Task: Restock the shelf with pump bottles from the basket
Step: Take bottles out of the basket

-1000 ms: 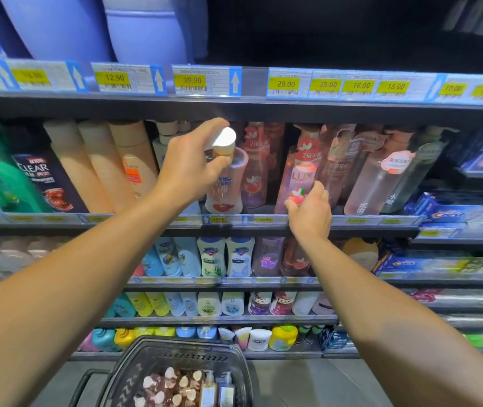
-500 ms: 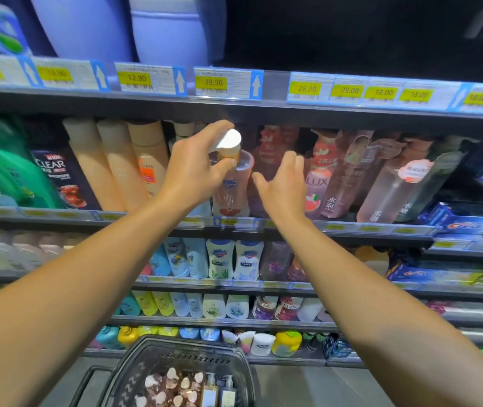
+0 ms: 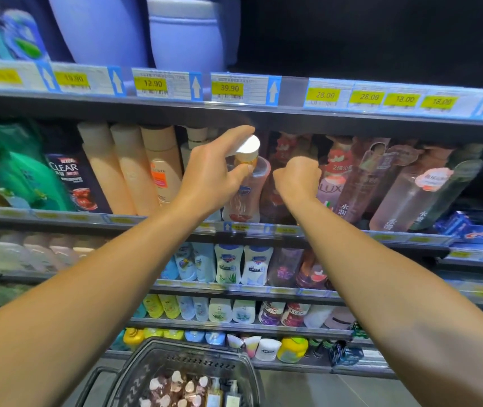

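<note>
1. nearest, at the bottom edge: the basket [image 3: 134, 365] is seen on the floor, with more pump bottles [image 3: 175, 389] standing packed inside. restocking is judged far from done.
2. both forearms are raised from the lower corners toward the second shelf [image 3: 381, 237] from the top.
3. left hand [image 3: 214, 177]: the pump bottle [image 3: 246, 195] is gripped at its top, index finger laid over the white pump head, thumb pressed against the neck. the other fingers are hidden behind the hand.
4. the bottle is held about upright, its base at the front lip of the shelf, above the price strip; whether it is fully seated cannot be told.
5. right hand [image 3: 297, 177]: fingers are curled in toward the palm, just right of the bottle, in front of the dark red bottles [image 3: 275, 198]. what is pinched, if anything, cannot be told.
6. further back: the lux bottles [image 3: 329, 183] and the tall pink bottles [image 3: 404, 198] are seen leaning to the right.
7. step in hand: placing this bottle in its slot.
8. next move is judged to need the bottle pushed back and squared, neighbours steadied, then release without tipping the row.
</note>
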Demonstrator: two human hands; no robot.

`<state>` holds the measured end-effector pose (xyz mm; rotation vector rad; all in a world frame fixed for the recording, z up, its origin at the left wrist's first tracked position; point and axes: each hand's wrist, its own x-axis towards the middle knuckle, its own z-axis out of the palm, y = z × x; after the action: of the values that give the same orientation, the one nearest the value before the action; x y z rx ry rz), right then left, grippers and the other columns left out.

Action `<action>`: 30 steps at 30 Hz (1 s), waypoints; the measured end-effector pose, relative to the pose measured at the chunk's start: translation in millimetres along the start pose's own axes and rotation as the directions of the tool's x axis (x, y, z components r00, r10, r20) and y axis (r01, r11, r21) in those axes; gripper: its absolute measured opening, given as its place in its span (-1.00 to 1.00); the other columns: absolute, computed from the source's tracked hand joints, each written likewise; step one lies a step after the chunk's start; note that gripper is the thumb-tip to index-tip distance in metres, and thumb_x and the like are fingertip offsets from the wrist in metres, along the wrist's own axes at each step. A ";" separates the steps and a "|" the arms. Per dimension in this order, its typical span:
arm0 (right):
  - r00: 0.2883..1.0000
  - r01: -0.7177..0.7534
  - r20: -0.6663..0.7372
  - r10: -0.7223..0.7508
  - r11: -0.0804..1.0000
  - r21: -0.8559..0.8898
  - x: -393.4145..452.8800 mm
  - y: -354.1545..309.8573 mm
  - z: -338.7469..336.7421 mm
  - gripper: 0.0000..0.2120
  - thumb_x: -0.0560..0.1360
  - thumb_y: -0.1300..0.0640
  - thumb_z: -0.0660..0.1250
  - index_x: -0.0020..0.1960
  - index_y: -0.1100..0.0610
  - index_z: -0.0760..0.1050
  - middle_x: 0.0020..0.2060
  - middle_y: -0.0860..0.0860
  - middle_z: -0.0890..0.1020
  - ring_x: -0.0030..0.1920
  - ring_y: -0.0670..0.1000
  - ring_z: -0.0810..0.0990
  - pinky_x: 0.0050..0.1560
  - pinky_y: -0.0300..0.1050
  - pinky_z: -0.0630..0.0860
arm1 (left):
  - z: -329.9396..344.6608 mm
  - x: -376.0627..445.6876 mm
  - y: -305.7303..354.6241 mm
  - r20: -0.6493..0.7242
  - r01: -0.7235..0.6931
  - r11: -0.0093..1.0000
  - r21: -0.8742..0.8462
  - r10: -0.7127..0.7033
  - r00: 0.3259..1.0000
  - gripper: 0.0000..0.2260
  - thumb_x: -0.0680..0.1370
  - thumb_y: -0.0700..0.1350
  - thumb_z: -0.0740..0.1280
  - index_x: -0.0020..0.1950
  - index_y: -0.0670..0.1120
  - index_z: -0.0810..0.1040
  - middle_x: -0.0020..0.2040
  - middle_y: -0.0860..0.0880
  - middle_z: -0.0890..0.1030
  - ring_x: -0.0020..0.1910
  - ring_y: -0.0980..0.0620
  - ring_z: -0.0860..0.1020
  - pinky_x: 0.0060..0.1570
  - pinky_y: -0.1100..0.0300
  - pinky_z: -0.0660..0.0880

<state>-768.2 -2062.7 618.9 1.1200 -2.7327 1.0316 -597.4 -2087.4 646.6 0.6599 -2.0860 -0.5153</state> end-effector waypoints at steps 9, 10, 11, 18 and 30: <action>0.999 0.014 0.031 -0.012 0.999 -0.046 1.4 2.1 -5.9 -0.82 0.47 0.23 0.25 -0.31 0.22 0.44 -0.14 0.20 0.58 -0.10 0.21 0.53 -0.22 -0.12 0.34 | 0.2 3.6 3.0 -0.004 0.019 0.999 -0.026 -0.020 1.000 -0.60 0.50 -0.22 0.42 0.30 -0.03 0.43 0.09 0.16 0.51 -0.14 0.24 0.48 -0.16 0.55 0.34; 1.000 0.011 0.012 -0.011 1.000 -0.025 0.3 2.3 -5.6 -0.80 0.46 0.23 0.26 -0.33 0.24 0.41 -0.16 0.19 0.58 -0.12 0.21 0.55 -0.24 -0.12 0.34 | 0.4 3.4 2.8 -0.002 0.027 0.999 -0.030 -0.028 1.000 -0.59 0.50 -0.21 0.42 0.30 -0.03 0.42 0.09 0.15 0.51 -0.14 0.20 0.47 -0.17 0.53 0.35; 1.000 0.010 -0.015 -0.010 1.000 0.007 -1.8 3.1 -5.8 -0.79 0.45 0.22 0.29 -0.34 0.24 0.38 -0.18 0.17 0.56 -0.15 0.20 0.55 -0.27 -0.12 0.32 | 0.7 3.1 2.7 -0.001 0.038 0.999 -0.032 -0.038 0.999 -0.59 0.50 -0.20 0.42 0.31 -0.02 0.41 0.10 0.15 0.50 -0.15 0.17 0.46 -0.17 0.52 0.36; 0.913 0.399 -0.267 -0.309 0.817 0.417 -57.2 20.5 8.6 -0.55 0.38 0.18 0.31 0.27 0.10 0.37 0.15 -0.03 0.39 -0.14 -0.01 0.46 -0.11 -0.08 0.47 | 0.4 3.4 -1.1 -0.023 0.069 0.995 -0.071 -0.071 0.997 -0.59 0.48 -0.17 0.45 0.26 -0.01 0.39 0.10 0.19 0.48 -0.14 0.32 0.48 -0.18 0.50 0.36; 0.962 0.107 0.136 -0.236 0.787 0.607 -65.4 24.2 33.1 -0.65 0.45 0.14 0.44 0.18 0.06 0.43 -0.09 -0.12 0.61 -0.10 -0.26 0.54 -0.23 -0.52 0.37 | 9.6 -1.4 -10.9 0.051 0.108 0.981 -0.163 -0.101 0.994 -0.54 0.39 -0.11 0.54 0.17 0.01 0.39 0.09 0.10 0.55 0.09 0.14 0.55 0.05 0.17 0.53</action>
<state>-727.4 -2028.5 563.0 1.5923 -2.4157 1.9241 -601.8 -2093.8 634.3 0.6682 -2.0291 -0.7588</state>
